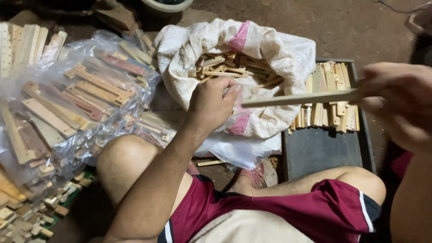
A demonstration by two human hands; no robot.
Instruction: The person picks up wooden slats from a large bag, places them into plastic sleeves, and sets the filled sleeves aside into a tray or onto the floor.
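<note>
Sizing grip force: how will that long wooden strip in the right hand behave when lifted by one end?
The wooden strip spans straight from the right hand, so probably stiff and light. Thin and flat: unlikely to roll, may snap if bent.

White woven sack (pixel 279 49) — pink-striped, open-mouthed, centre, filled with wooden strips. Clear plastic bags (pixel 67 103) — left, bulging with flat wooden pieces.

left hand (pixel 212 101) | we are curling our fingers at the white sack's (pixel 288 54) mouth | right hand (pixel 398 101) | we are pinching, raised right of the sack
</note>
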